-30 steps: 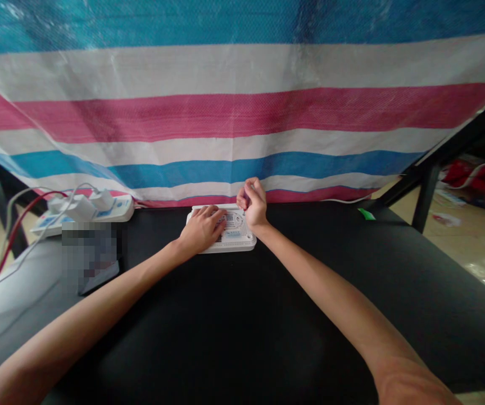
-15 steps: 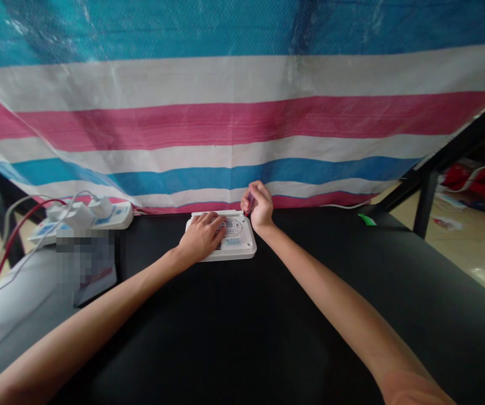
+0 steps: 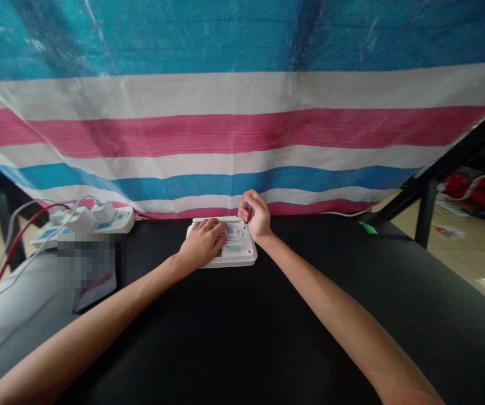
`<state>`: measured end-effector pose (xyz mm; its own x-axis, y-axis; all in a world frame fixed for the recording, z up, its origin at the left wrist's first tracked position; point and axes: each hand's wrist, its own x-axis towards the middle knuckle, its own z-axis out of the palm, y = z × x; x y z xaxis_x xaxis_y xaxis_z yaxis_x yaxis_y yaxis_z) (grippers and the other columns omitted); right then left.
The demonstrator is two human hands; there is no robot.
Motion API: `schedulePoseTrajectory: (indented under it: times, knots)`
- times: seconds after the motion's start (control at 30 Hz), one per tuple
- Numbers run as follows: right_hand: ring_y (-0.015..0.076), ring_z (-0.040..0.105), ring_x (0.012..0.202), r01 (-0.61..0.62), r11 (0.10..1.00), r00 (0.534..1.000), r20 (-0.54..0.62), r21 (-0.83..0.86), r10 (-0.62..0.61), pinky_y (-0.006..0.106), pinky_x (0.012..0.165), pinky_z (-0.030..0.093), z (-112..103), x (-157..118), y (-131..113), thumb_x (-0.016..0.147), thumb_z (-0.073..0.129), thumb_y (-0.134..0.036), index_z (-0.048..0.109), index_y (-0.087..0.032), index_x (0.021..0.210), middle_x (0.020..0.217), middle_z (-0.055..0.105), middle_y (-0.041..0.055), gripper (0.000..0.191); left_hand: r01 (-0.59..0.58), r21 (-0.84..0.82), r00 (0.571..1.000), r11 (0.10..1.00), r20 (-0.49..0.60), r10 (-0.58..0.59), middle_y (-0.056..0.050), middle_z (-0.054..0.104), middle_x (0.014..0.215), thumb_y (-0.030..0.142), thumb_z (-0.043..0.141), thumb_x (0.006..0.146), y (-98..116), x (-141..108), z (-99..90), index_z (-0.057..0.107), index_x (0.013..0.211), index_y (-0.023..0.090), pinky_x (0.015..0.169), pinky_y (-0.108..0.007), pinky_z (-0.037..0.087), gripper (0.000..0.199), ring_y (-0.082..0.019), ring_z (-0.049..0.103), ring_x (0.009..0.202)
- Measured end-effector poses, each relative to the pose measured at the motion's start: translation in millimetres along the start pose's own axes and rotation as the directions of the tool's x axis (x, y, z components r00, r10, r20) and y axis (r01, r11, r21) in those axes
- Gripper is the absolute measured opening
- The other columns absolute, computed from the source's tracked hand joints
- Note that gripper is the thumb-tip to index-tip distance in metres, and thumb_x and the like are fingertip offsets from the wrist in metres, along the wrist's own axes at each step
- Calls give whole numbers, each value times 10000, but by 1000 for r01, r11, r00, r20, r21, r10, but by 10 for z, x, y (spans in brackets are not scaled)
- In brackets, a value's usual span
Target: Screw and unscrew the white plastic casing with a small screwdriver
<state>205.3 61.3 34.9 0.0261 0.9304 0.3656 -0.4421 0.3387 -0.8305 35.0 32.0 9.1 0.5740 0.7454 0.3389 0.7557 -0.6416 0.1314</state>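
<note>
A white, flat electronic device, router-like, lies on the black table with printed labels and rows of small vent holes facing up. My left hand rests flat across its left part, fingers stretched out, hiding that side. At the device's far right corner, my right hand is closed around a small screwdriver. Its thin shaft points down to the corner, where a small hole seems to be; the handle is mostly hidden by the fingers.
A white power strip with plugs and cables stands at the left. In front of it lies a dark flat object, partly pixelated. A green scrap lies at the right. Striped sheeting hangs behind the black table.
The view has tilted up slightly, so everything sits a little lower. My right hand has turned slightly at the device's corner, and the screwdriver shaft shows more. My left hand stays on the device.
</note>
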Motion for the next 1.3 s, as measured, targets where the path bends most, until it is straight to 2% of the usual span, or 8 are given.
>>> schedulePoseTrajectory:
  times: [0.17, 0.4, 0.77, 1.03, 1.3]
  knots:
    - [72, 287, 353, 35, 999, 999, -18, 8, -35, 210, 382, 204, 24, -8, 4, 778, 620, -475, 418, -234, 693, 435, 375, -94, 325, 4, 1, 1000, 1000, -2, -4, -116, 615, 1222, 330, 427, 1007, 1, -1, -2, 577, 1255, 184, 982, -464, 467, 324, -274, 599, 1114]
    - [73, 239, 351, 11, 999, 994, -105, -42, -15, 218, 374, 173, -4, 22, 44, 778, 592, -615, 438, -231, 642, 422, 324, -89, 436, 10, -8, 1000, 1000, 2, -10, -114, 614, 1222, 319, 425, 1006, 12, -2, -17, 573, 1266, 200, 995, -462, 462, 322, -262, 600, 1115]
    - [73, 225, 375, 45, 998, 994, -96, -54, -50, 217, 388, 153, -2, 1, 67, 814, 573, -630, 431, -231, 683, 455, 294, -95, 443, -5, 1, 1000, 1000, -24, 5, -110, 620, 1202, 333, 427, 1005, 5, -4, 5, 569, 1252, 208, 979, -446, 469, 311, -259, 605, 1103]
    - [79, 203, 390, 99, 993, 985, -137, -63, -106, 211, 403, 141, 29, -70, 50, 841, 571, -553, 404, -252, 780, 461, 301, -111, 350, 9, 14, 1000, 1000, 13, -9, -110, 614, 1221, 327, 431, 1002, 26, -2, -33, 570, 1255, 203, 966, -448, 471, 314, -264, 592, 1123]
    - [80, 219, 419, 127, 987, 985, -107, -98, -137, 215, 428, 144, 49, -134, 66, 817, 595, -461, 387, -255, 819, 498, 312, -110, 293, 3, -4, 1000, 1000, -4, -3, -113, 618, 1221, 333, 422, 1008, 11, -3, -12, 569, 1252, 206, 973, -452, 470, 312, -265, 592, 1126]
